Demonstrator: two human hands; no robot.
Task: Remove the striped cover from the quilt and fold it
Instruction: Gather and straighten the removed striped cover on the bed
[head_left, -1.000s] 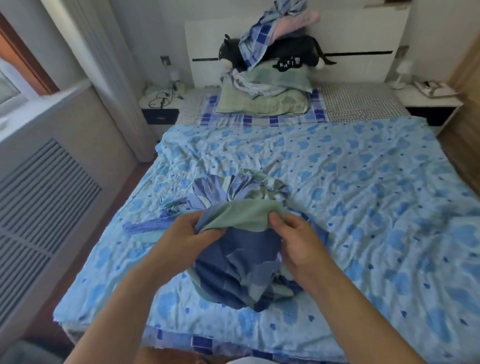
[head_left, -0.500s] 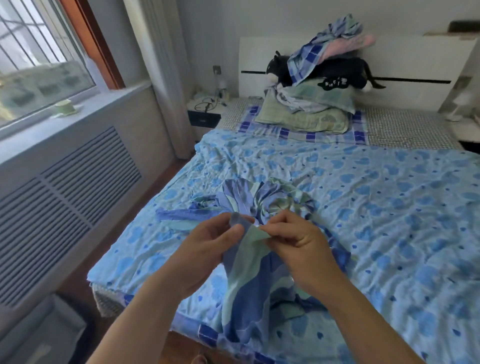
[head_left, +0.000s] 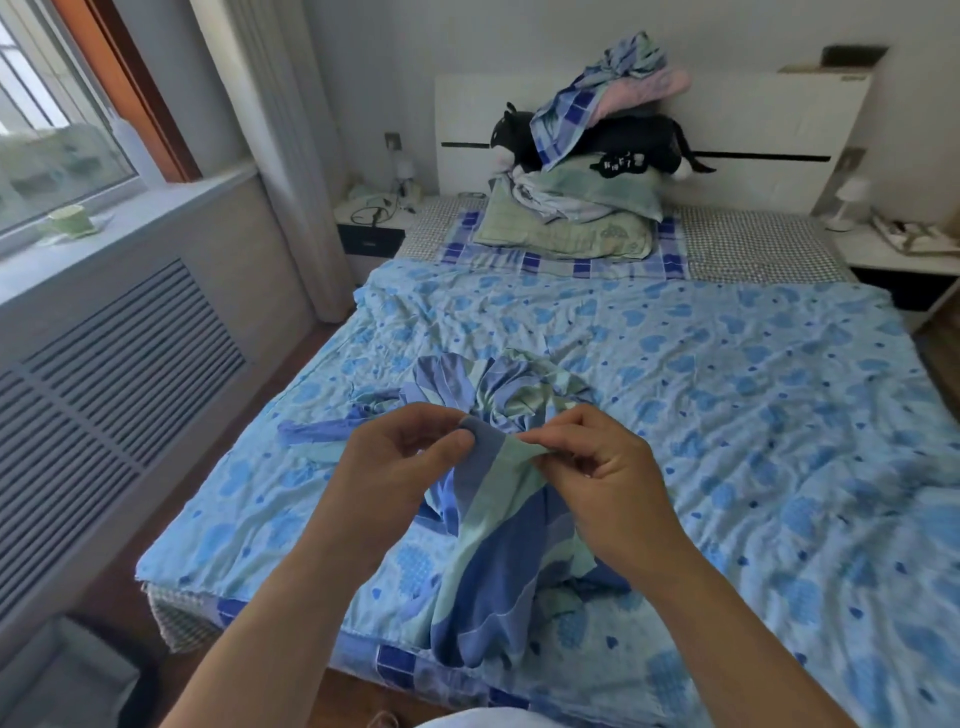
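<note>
The striped cover (head_left: 493, 545), in blue and pale green bands, hangs bunched from my two hands over the foot of the bed, its far part crumpled on the quilt. My left hand (head_left: 400, 467) pinches its top edge between thumb and fingers. My right hand (head_left: 597, 467) pinches the same edge just to the right, close beside the left. The light blue quilt (head_left: 727, 405) with heart prints lies spread across the bed beneath.
A pile of pillows, folded cloths and a black plush cat (head_left: 587, 150) sits at the headboard. Nightstands (head_left: 371, 228) flank the bed, the right one with a small lamp (head_left: 847, 202). A radiator cover (head_left: 104, 374) and windowsill with a green cup (head_left: 70, 219) run along the left.
Both hands lifted the cover's edge higher and came closer together, from a wide grip on the bundle to a fine pinch. The view rose and shifted left.
</note>
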